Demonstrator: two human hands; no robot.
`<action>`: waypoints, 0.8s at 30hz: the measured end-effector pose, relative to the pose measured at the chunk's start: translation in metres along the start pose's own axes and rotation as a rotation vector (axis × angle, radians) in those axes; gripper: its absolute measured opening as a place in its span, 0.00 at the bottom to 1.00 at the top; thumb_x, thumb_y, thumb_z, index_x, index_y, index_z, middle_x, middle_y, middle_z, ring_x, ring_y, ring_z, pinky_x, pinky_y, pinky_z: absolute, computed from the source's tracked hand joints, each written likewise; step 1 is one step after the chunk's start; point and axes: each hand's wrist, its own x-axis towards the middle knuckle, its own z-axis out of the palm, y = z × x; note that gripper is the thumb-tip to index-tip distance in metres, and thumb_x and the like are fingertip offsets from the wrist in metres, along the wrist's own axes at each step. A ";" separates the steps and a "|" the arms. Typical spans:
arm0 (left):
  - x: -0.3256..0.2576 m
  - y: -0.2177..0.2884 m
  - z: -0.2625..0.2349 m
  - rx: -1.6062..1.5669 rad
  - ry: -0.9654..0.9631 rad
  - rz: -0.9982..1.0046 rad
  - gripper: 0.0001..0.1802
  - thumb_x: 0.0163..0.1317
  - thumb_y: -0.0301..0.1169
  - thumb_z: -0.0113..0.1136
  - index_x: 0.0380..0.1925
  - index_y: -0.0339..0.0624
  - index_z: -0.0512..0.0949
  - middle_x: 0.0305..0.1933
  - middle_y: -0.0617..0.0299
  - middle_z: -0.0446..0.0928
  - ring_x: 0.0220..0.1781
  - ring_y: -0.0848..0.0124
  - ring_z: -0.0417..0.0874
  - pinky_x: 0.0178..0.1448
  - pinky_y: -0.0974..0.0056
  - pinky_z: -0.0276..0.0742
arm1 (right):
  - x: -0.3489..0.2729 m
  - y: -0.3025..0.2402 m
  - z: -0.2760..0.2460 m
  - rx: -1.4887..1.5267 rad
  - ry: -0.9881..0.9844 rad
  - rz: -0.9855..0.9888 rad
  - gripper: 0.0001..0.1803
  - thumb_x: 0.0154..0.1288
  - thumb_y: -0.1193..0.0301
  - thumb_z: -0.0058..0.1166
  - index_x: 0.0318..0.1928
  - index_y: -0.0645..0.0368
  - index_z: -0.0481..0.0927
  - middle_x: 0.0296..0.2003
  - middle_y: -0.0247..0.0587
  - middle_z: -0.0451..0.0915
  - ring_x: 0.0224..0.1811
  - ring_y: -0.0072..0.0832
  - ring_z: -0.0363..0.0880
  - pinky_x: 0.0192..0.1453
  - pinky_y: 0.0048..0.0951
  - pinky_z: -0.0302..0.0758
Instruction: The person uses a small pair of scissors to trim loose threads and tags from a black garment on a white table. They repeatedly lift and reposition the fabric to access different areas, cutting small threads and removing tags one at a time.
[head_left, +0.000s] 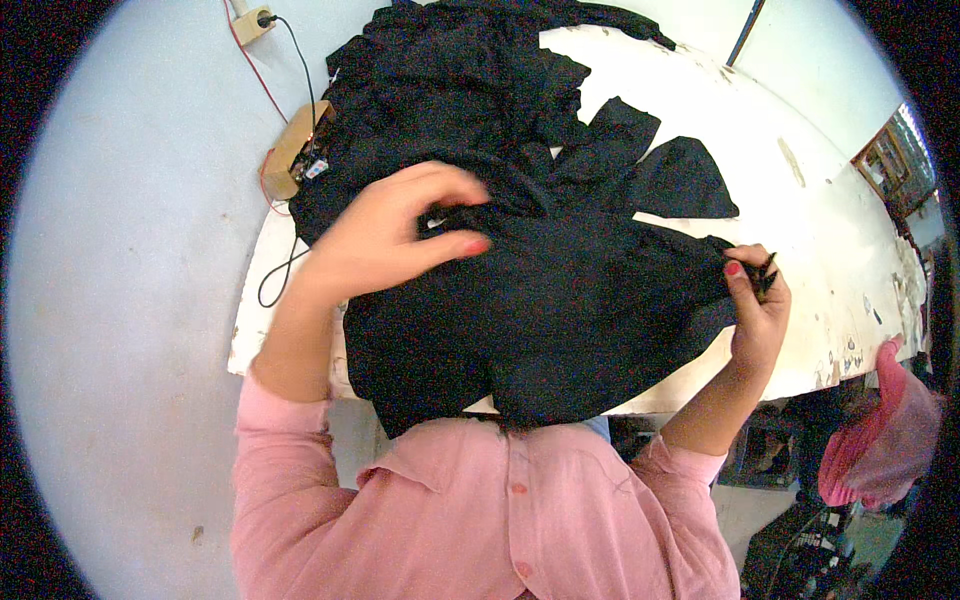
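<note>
A black cloth garment (560,310) lies spread over the near part of the white table, its lower edge reaching my body. My left hand (390,235) hovers over its upper left part, slightly blurred, thumb and fingers apart with nothing held between them. At the garment's right end, my right hand (762,305) pinches the cloth's edge between thumb and fingers. A small dark pointed piece (768,270) sticks out by those fingers; I cannot tell whether it is cloth or a tool. Two cut black cloth pieces (688,180) lie just beyond the garment.
A large heap of black cloth (440,90) covers the table's far left. Beside it, a wooden box (297,150) with wires and a socket (252,22) are at the pale wall. The white table (800,230) extends right. Pink cloth (885,435) hangs off its right edge.
</note>
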 end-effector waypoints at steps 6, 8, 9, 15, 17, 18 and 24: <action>0.072 0.058 0.094 -0.471 -0.205 0.234 0.28 0.55 0.41 0.68 0.52 0.38 0.74 0.48 0.53 0.79 0.50 0.63 0.80 0.55 0.62 0.74 | -0.007 -0.026 0.030 -0.014 -0.081 -0.001 0.04 0.58 0.78 0.59 0.34 0.63 0.80 0.32 0.34 0.78 0.37 0.22 0.73 0.44 0.21 0.68; 0.081 0.063 0.100 -0.616 -0.353 0.124 0.22 0.57 0.41 0.67 0.46 0.37 0.77 0.40 0.57 0.80 0.44 0.68 0.81 0.49 0.65 0.75 | -0.009 -0.026 0.028 -0.040 -0.069 0.001 0.04 0.58 0.77 0.60 0.34 0.63 0.80 0.32 0.34 0.78 0.37 0.22 0.73 0.44 0.21 0.68; 0.082 0.063 0.097 -0.632 -0.372 0.117 0.21 0.57 0.40 0.67 0.43 0.37 0.77 0.38 0.59 0.80 0.42 0.70 0.80 0.47 0.66 0.75 | -0.010 -0.026 0.025 -0.062 -0.067 0.005 0.04 0.58 0.77 0.60 0.34 0.63 0.80 0.31 0.34 0.78 0.37 0.22 0.73 0.43 0.21 0.68; 0.054 0.023 0.040 -0.416 -0.200 0.296 0.14 0.57 0.36 0.67 0.34 0.38 0.76 0.31 0.64 0.77 0.34 0.77 0.75 0.41 0.70 0.72 | -0.006 -0.002 0.005 0.004 0.155 0.039 0.06 0.63 0.73 0.59 0.38 0.63 0.80 0.35 0.33 0.80 0.38 0.21 0.74 0.47 0.21 0.69; 0.033 0.017 -0.005 -0.417 -0.260 0.140 0.12 0.56 0.34 0.67 0.33 0.38 0.77 0.30 0.67 0.76 0.33 0.79 0.75 0.39 0.71 0.71 | -0.003 0.012 -0.009 -0.046 0.269 0.103 0.08 0.64 0.70 0.60 0.38 0.63 0.81 0.36 0.34 0.81 0.39 0.21 0.75 0.48 0.21 0.69; 0.021 0.013 -0.022 -0.478 -0.280 0.027 0.12 0.55 0.32 0.67 0.33 0.37 0.77 0.28 0.68 0.75 0.32 0.79 0.74 0.38 0.72 0.71 | 0.000 0.019 -0.015 -0.070 0.306 0.127 0.09 0.64 0.69 0.60 0.39 0.62 0.81 0.36 0.34 0.81 0.39 0.21 0.75 0.48 0.21 0.70; -0.011 0.001 -0.051 -0.185 -0.100 -0.118 0.10 0.54 0.29 0.67 0.29 0.38 0.76 0.23 0.73 0.69 0.26 0.84 0.69 0.32 0.75 0.65 | 0.013 0.063 -0.027 -0.647 0.329 0.039 0.13 0.62 0.67 0.61 0.41 0.64 0.81 0.27 0.34 0.79 0.30 0.24 0.74 0.36 0.26 0.70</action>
